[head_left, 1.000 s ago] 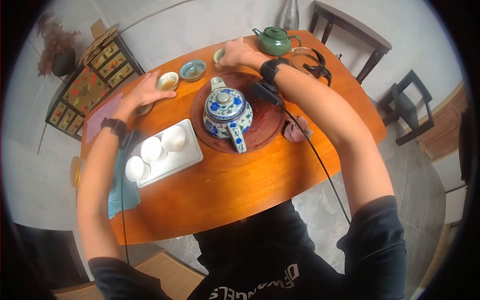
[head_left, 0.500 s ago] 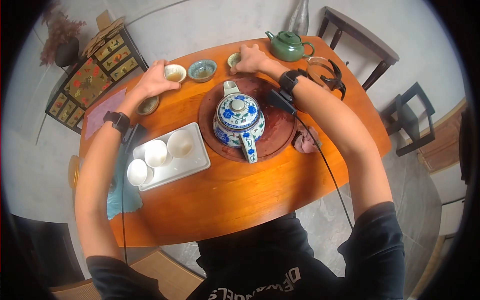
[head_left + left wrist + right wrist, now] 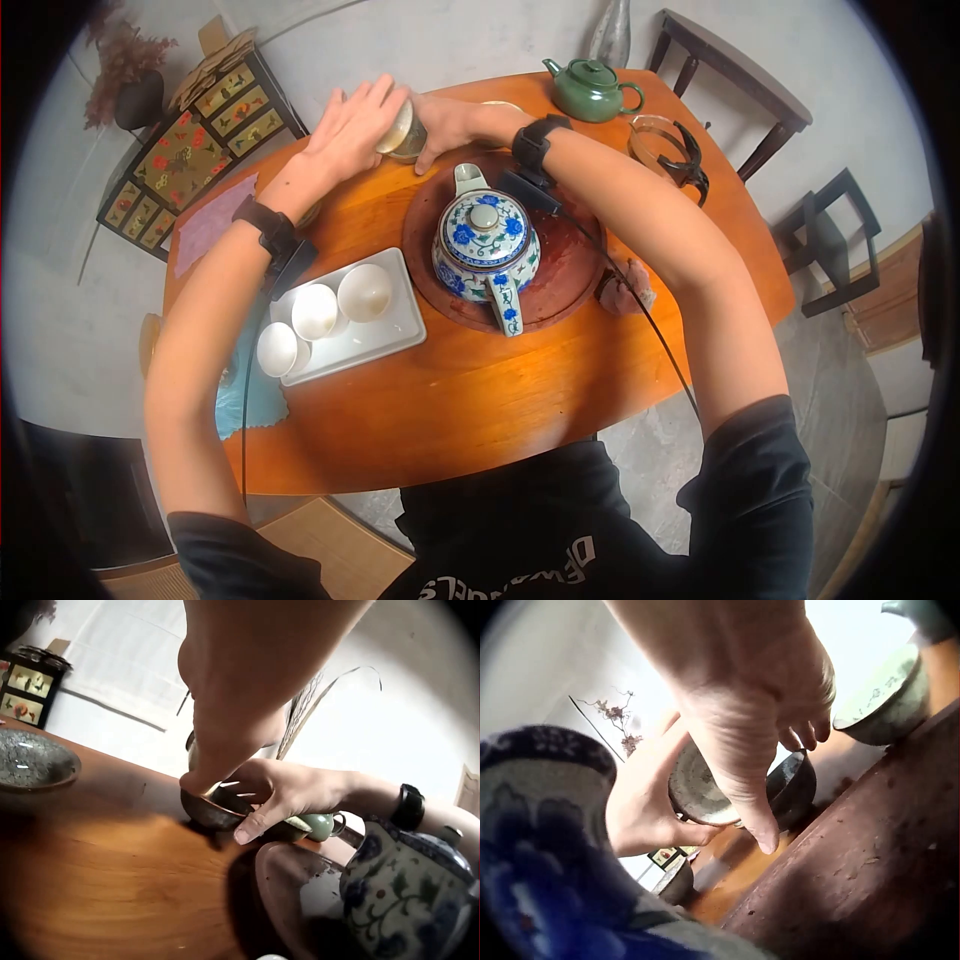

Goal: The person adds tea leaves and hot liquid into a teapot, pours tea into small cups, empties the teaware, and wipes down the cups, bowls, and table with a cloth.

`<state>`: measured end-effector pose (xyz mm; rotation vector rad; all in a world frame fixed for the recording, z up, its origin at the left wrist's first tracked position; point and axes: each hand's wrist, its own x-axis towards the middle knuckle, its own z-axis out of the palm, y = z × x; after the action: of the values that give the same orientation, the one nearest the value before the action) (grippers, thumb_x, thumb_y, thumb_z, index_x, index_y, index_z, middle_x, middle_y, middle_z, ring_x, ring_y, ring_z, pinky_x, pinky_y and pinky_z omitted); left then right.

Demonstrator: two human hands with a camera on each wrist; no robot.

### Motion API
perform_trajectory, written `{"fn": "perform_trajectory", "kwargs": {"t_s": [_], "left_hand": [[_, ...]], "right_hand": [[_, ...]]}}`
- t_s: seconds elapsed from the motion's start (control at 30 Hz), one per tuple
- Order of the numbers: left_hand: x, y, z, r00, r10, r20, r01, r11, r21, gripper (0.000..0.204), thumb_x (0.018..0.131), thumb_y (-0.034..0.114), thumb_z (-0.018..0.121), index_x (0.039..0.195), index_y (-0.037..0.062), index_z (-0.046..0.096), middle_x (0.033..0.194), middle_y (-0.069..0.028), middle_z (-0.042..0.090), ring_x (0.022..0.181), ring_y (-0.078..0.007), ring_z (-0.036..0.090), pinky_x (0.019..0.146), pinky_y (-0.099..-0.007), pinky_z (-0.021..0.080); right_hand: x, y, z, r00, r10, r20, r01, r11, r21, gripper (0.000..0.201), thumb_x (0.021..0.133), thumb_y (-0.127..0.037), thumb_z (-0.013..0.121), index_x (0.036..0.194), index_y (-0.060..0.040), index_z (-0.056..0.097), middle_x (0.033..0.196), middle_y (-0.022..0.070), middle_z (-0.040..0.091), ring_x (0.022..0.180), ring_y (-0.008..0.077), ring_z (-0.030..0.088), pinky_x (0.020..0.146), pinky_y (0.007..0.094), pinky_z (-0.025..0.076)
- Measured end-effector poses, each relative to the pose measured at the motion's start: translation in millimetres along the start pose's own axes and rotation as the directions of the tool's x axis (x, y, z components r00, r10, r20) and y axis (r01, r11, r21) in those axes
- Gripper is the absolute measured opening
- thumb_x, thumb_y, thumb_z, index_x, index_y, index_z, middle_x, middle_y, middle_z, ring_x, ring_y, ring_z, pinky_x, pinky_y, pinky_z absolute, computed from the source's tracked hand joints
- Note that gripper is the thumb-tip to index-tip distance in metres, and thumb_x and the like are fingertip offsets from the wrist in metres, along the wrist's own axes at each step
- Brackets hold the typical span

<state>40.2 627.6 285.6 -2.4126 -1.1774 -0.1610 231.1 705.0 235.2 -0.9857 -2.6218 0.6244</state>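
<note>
Both hands have come together at the worktop's far edge: the left hand (image 3: pixel 345 135) tilts a cup (image 3: pixel 396 128) over the bowl (image 3: pixel 795 784). The right hand (image 3: pixel 450 120) has its grip curled on that bowl. What they contain cannot be seen.

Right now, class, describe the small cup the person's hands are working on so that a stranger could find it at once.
Start at the orange table and go past the blue-and-white teapot to its far edge. The small cup is tilted between the left hand and right hand, unlike the white cups sitting on their tray.

Shirt (image 3: pixel 520 540) print, partly cut off (illegible).
</note>
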Motion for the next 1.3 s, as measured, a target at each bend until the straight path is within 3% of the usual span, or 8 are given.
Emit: {"fn": "perform_trajectory", "kwargs": {"t_s": [0.17, 0.23, 0.47, 0.6, 0.67, 0.77, 1.03, 1.3], "left_hand": [[-6, 0, 1, 0.989, 0.143, -0.030, -0.135, 0.973, 0.185, 0.081, 0.072, 0.007, 0.081, 0.144, 0.0129, 0.046, 0.129, -0.0068, 0.053, 0.115, -0.0259, 0.055, 0.090, -0.0429, 0.044], [-6, -4, 12, 0.954, 0.249, -0.165, -0.188, 0.930, 0.315, 0.073, 0.077, 0.008, 0.075, 0.144, 0.0135, 0.047, 0.131, -0.0056, 0.055, 0.113, -0.0230, 0.055, 0.089, -0.0405, 0.044], [-17, -9, 15, 0.950, 0.239, -0.203, -0.168, 0.934, 0.314, 0.072, 0.077, 0.010, 0.077, 0.143, 0.0128, 0.049, 0.130, -0.0067, 0.056, 0.112, -0.0232, 0.056, 0.089, -0.0388, 0.044], [-19, -4, 1, 0.973, -0.130, -0.191, 0.113, 0.988, -0.102, 0.081, 0.067, 0.017, 0.088, 0.138, 0.0091, 0.051, 0.130, -0.0120, 0.056, 0.118, -0.0297, 0.058, 0.089, -0.0420, 0.047], [-18, -6, -7, 0.916, -0.374, -0.145, 0.310, 0.889, -0.337, 0.088, 0.063, 0.021, 0.092, 0.137, 0.0036, 0.049, 0.131, -0.0187, 0.055, 0.121, -0.0389, 0.058, 0.096, -0.0454, 0.051], [-17, -14, -11, 0.844, -0.496, -0.203, 0.349, 0.796, -0.495, 0.089, 0.065, 0.032, 0.093, 0.133, -0.0029, 0.048, 0.127, -0.0229, 0.057, 0.118, -0.0410, 0.060, 0.100, -0.0440, 0.051], [-25, -16, 25, 0.862, -0.487, 0.139, 0.456, 0.628, -0.631, 0.091, 0.063, 0.042, 0.093, 0.129, -0.0061, 0.052, 0.128, -0.0252, 0.058, 0.121, -0.0363, 0.059, 0.103, -0.0401, 0.049], [-35, -8, 61, 0.864, -0.437, 0.251, 0.479, 0.557, -0.679, 0.084, 0.061, 0.038, 0.096, 0.122, -0.0037, 0.056, 0.120, -0.0203, 0.061, 0.114, -0.0324, 0.061, 0.099, -0.0389, 0.050]], "right_hand": [[-3, -4, 1, 0.998, 0.060, 0.007, -0.060, 0.998, 0.028, 0.098, 0.063, -0.026, 0.097, 0.140, 0.0045, 0.044, 0.129, 0.0242, 0.064, 0.124, 0.0366, 0.060, 0.108, 0.0386, 0.048], [-1, -4, 3, 0.999, 0.033, 0.011, -0.033, 0.998, 0.046, 0.095, 0.063, -0.026, 0.097, 0.138, 0.0042, 0.046, 0.128, 0.0237, 0.065, 0.123, 0.0359, 0.061, 0.108, 0.0385, 0.048], [3, -7, 5, 0.999, -0.006, -0.040, 0.009, 0.998, 0.057, 0.084, 0.060, -0.034, 0.093, 0.123, 0.0097, 0.060, 0.123, 0.0252, 0.068, 0.114, 0.0355, 0.067, 0.096, 0.0378, 0.055], [-2, -17, 2, 0.980, 0.124, -0.156, -0.112, 0.990, 0.083, 0.080, 0.062, -0.023, 0.092, 0.125, 0.0100, 0.056, 0.112, 0.0250, 0.070, 0.105, 0.0357, 0.068, 0.092, 0.0380, 0.055], [-13, -28, -19, 0.976, 0.125, -0.177, -0.112, 0.990, 0.080, 0.080, 0.063, -0.024, 0.092, 0.125, 0.0113, 0.055, 0.111, 0.0258, 0.069, 0.106, 0.0356, 0.068, 0.092, 0.0379, 0.054], [-42, -42, -61, 0.977, 0.148, -0.154, -0.141, 0.988, 0.056, 0.085, 0.066, -0.028, 0.091, 0.129, 0.0129, 0.051, 0.115, 0.0279, 0.068, 0.110, 0.0342, 0.067, 0.094, 0.0369, 0.054], [-188, -67, -164, 0.906, 0.222, -0.360, -0.237, 0.971, 0.003, 0.087, 0.073, -0.030, 0.083, 0.143, 0.0042, 0.046, 0.130, 0.0225, 0.063, 0.125, 0.0297, 0.061, 0.108, 0.0354, 0.047], [-301, -53, -184, 0.855, 0.292, -0.428, -0.407, 0.890, -0.206, 0.087, 0.070, -0.012, 0.082, 0.147, 0.0015, 0.044, 0.140, 0.0177, 0.059, 0.131, 0.0292, 0.058, 0.112, 0.0368, 0.046]]}}
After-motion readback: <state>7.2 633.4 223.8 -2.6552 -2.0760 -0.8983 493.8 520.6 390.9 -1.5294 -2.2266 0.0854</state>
